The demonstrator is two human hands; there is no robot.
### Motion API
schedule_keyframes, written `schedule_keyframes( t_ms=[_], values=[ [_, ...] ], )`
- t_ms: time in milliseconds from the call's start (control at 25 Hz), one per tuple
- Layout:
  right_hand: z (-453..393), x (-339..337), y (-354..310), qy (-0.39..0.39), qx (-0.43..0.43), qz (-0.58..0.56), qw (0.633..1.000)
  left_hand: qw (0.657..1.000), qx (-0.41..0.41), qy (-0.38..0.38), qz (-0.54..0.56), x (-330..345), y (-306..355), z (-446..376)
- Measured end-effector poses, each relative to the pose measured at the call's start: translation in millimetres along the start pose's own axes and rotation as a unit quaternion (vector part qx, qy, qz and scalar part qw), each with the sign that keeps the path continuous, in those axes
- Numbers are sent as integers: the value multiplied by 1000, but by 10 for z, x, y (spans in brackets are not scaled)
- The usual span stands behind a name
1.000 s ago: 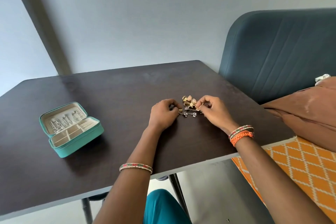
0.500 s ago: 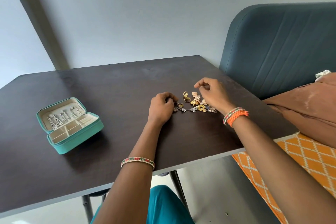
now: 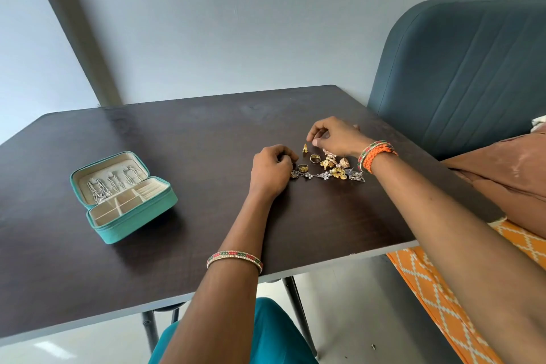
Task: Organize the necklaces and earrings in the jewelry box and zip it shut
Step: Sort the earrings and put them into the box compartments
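Our right hand (image 3: 334, 139) has lifted off the earrings (image 3: 331, 167) on the desk (image 3: 206, 133), fingers pinched on what we cannot tell, our left hand (image 3: 271, 168) stays curled beside them, and the open jewelry box (image 3: 124, 195) waits far left, so sorting has barely begun.
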State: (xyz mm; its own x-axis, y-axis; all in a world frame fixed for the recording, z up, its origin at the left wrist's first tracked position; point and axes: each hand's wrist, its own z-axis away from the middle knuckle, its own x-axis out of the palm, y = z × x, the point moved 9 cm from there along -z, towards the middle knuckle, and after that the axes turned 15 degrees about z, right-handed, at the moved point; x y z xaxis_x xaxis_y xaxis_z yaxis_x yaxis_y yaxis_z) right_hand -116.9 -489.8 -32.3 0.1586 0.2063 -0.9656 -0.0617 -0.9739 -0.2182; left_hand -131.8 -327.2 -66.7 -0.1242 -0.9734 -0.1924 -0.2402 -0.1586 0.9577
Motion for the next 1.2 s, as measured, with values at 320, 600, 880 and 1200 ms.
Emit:
schedule_keyframes(
  t_ms=[320,600,880,1200],
  values=[
    [-23,30,-259,37,-24,99,994,1000,12,24,8,-45,4,-14],
    [-132,-52,-91,106,38,-16,994,999,8,33,32,-72,0,-2],
    [-465,207,-100,4,-16,-31,999,994,7,80,73,-185,-9,-7],
    [-538,133,-270,94,-19,108,989,989,-2,104,101,-251,-43,-18]
  ],
)
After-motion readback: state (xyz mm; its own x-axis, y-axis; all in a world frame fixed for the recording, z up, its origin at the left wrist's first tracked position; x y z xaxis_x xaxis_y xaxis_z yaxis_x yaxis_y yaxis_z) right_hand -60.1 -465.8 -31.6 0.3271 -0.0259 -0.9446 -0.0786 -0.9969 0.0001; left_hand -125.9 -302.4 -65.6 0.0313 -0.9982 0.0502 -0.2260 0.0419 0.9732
